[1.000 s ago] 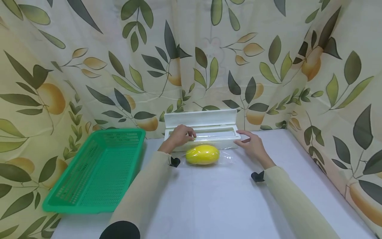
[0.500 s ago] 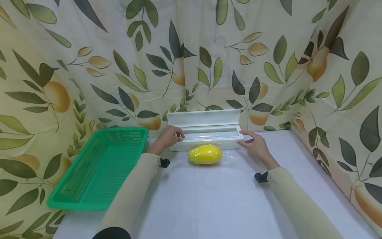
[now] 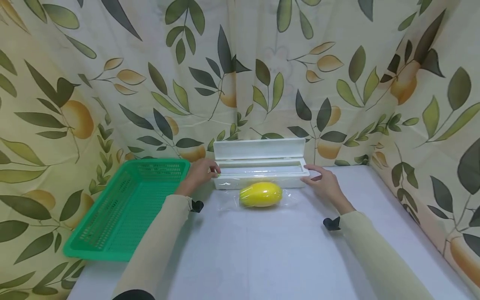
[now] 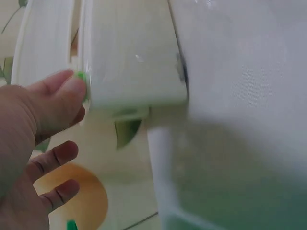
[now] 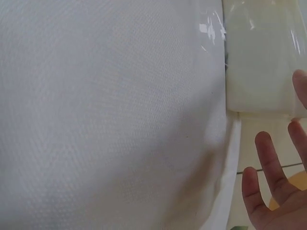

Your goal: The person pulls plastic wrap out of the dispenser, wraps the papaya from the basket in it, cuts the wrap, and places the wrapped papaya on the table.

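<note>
A white cling film dispenser box lies at the back of the table with its lid raised. At its left end my left hand pinches a small green slide cutter between thumb and index finger, the other fingers loose. My right hand holds the box's right end, thumb at the front and index finger at the top corner; its other fingers are spread in the right wrist view. Clear film hangs over the box's front and lies around a yellow oval fruit, which looks like a mango.
A green plastic basket stands to the left, close to my left forearm. White cloth covers the table. A leaf-patterned curtain rises right behind the box and along both sides.
My left hand has slid leftward along the box with the green slide cutter, from near the middle to the left end. My right hand has stayed at the right end.
</note>
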`<state>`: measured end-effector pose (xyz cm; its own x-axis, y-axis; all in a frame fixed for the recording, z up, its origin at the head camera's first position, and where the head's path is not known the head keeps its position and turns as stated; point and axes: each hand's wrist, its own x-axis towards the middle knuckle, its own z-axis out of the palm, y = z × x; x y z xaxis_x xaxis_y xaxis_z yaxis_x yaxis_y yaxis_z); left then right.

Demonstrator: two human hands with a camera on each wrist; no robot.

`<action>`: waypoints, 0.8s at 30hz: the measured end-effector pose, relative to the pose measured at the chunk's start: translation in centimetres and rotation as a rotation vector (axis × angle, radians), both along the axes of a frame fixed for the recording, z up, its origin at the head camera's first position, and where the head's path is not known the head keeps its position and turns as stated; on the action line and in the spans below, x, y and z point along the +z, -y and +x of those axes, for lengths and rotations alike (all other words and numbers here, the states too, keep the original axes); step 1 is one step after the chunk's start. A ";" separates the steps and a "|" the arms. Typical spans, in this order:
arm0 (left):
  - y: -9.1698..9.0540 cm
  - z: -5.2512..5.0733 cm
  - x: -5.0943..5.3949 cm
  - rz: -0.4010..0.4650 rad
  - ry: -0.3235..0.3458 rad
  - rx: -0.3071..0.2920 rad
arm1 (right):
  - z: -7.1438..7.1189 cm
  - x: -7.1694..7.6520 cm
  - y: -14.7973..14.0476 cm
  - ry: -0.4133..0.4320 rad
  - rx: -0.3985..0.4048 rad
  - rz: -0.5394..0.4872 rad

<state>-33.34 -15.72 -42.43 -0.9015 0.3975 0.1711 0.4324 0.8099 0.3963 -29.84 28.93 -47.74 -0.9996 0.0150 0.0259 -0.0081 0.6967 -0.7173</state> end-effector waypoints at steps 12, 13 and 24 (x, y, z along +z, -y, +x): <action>0.4 0.6 0.0 0.004 0.020 0.005 | 0.5 0.4 0.2 -0.048 0.022 0.002; 0.4 0.7 0.0 0.008 0.023 0.008 | 0.5 0.4 0.3 -0.055 0.029 0.002; -0.8 1.3 -1.0 -0.034 -0.033 0.037 | 0.7 1.3 1.2 -0.112 0.107 0.015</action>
